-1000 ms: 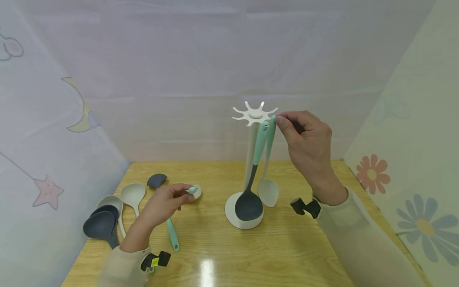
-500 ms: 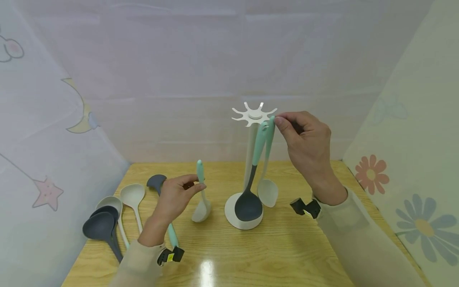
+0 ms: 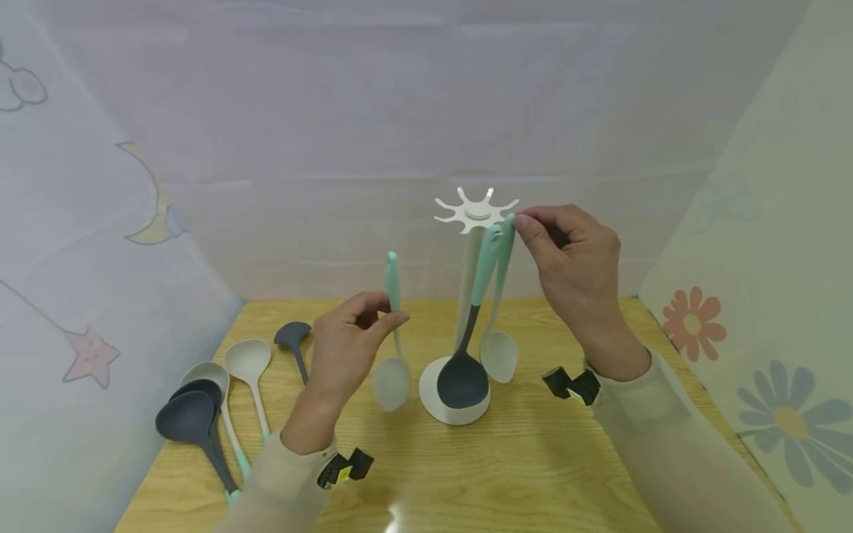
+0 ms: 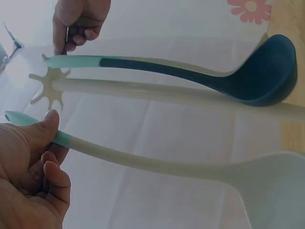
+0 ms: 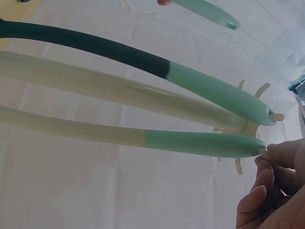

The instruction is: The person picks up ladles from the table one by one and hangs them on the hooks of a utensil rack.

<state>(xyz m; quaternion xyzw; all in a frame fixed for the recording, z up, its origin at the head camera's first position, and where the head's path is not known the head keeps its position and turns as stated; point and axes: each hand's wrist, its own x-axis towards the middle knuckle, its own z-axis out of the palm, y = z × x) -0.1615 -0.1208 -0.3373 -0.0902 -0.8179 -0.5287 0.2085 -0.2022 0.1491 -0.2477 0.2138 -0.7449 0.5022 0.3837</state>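
Note:
In the head view my left hand (image 3: 349, 344) pinches the mint handle of a white cooking spoon (image 3: 392, 383) between thumb and fingers. The spoon hangs upright over the table, left of a white utensil rack (image 3: 477, 213). A dark ladle (image 3: 463, 381) with a mint handle hangs from the rack's front. Beside it hangs a white spatula (image 3: 500, 357). My right hand (image 3: 576, 263) pinches the top of the spatula's mint handle. In the right wrist view, a hook tip pokes out of that handle (image 5: 205, 144) right at the fingertips.
On the table's left lie several utensils: a dark ladle (image 3: 186, 418), a white spoon (image 3: 248, 361) and a dark-headed utensil (image 3: 292, 337) partly behind my left arm. Printed cloth walls (image 3: 320, 148) enclose the wooden table (image 3: 533, 459) at the back and sides.
My left hand has raised the white cooking spoon off the table, turned it upright and carried it right toward the rack. My right hand stays at the spatula's handle.

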